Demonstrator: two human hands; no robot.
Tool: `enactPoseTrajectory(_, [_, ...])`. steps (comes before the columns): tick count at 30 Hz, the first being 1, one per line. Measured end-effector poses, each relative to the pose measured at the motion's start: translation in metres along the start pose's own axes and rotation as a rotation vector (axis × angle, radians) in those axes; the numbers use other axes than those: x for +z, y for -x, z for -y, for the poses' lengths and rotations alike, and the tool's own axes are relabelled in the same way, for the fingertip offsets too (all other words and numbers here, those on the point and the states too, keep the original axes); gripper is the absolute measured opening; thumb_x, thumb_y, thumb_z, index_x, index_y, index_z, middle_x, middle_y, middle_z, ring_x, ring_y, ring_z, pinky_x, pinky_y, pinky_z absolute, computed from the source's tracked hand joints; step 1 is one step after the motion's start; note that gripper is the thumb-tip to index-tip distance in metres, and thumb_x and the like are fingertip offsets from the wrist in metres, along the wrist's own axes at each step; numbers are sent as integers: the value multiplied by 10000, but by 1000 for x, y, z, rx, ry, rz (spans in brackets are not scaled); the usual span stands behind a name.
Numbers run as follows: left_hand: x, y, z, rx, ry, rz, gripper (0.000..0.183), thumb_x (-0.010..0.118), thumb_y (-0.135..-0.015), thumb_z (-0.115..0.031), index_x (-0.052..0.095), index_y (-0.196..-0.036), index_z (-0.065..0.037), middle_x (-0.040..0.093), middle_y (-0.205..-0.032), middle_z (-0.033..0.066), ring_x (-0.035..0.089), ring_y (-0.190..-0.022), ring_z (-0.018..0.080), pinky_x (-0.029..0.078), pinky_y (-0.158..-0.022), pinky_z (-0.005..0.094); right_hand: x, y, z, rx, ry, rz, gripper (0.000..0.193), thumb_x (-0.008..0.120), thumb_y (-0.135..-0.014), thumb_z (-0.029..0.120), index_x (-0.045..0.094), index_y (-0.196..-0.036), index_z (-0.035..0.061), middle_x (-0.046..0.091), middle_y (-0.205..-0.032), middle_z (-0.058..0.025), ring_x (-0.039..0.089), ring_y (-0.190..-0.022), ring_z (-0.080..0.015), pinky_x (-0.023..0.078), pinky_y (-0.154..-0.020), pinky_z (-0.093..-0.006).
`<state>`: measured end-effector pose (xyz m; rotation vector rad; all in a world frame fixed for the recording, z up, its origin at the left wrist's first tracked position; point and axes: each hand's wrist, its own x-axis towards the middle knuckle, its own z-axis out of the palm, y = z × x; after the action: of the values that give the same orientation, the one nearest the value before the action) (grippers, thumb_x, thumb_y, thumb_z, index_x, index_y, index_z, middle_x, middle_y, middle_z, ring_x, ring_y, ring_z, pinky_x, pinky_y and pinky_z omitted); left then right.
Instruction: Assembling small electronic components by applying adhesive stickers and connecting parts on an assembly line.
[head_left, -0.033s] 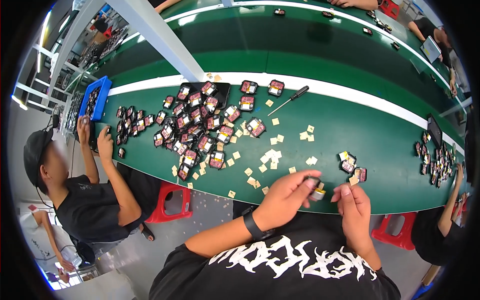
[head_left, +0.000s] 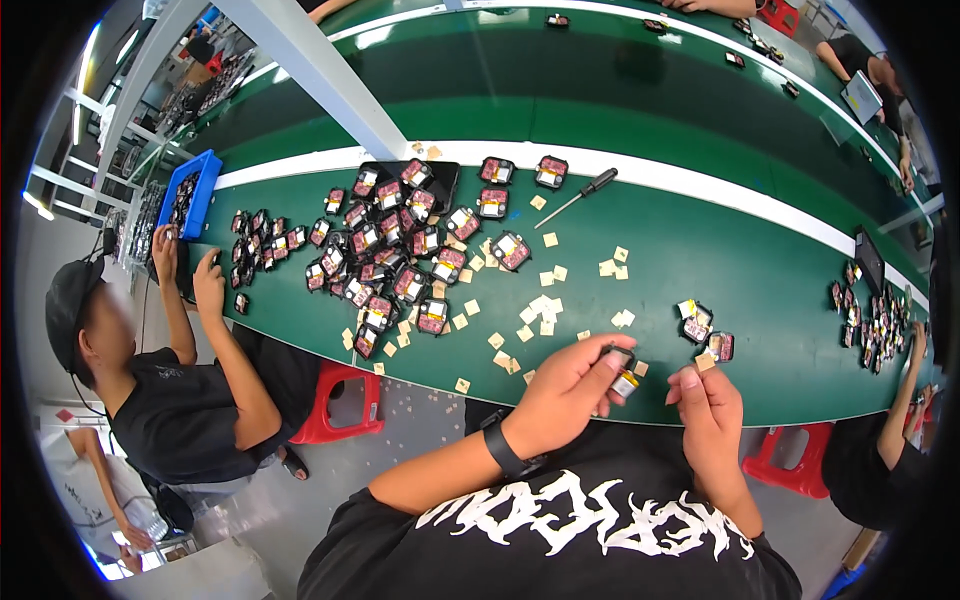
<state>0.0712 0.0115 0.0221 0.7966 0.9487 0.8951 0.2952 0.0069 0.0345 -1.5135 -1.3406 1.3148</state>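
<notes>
From my remote seat: left hand [head_left: 570,388] is closed on a black-cased electronic module [head_left: 624,384], thumb pressed across it, probably to keep it steady with the white-and-yellow side turned up. I have it just over the near edge of the green table [head_left: 655,280]. Right hand [head_left: 712,408] pinches a tan square [head_left: 705,362] near its edge, I'd guess so most of the face stays clear. Just beyond lie two more modules [head_left: 697,325], within easy reach. Loose tan squares [head_left: 547,328] are scattered mid-table, seemingly spread for picking singly; module heap [head_left: 425,241] to the left, screwdriver [head_left: 584,194] farther back, likely parked out of the way
</notes>
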Motion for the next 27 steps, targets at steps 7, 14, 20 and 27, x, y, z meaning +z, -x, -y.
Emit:
enactPoseTrajectory(7, [-3,11,-2,68,-186,-85,358,505,-1054,-49,541,-1410,-36,625,-1038,6,547,-780,42,442,-656,197,20,-17,33,-451,469,54,118,706,-950,98,614,-959,25,643,-734,-147,659,-669,-354,503,-593,-450])
enactPoseTrajectory(14, [1,16,-17,110,-389,-47,452,506,-1018,-29,508,-1470,-28,637,-924,25,556,-753,77,455,-686,233,15,-13,32,-566,603,168,116,686,-920,46,576,-952,25,647,-762,-135,646,-672,-365,504,-585,-464])
enactPoseTrajectory(20, [2,17,-16,288,-689,-41,444,508,-1009,-42,525,-1449,15,624,-849,37,591,-744,112,484,-703,276,17,-10,26,-606,622,123,116,697,-909,51,585,-923,25,646,-747,-126,646,-668,-366,505,-579,-465])
enactPoseTrajectory(27, [-2,20,-19,168,-524,33,441,502,-998,-20,528,-1434,45,621,-828,50,575,-699,121,477,-684,276,14,-2,30,-588,622,148,121,707,-901,55,591,-921,28,642,-724,-129,645,-654,-361,503,-569,-457])
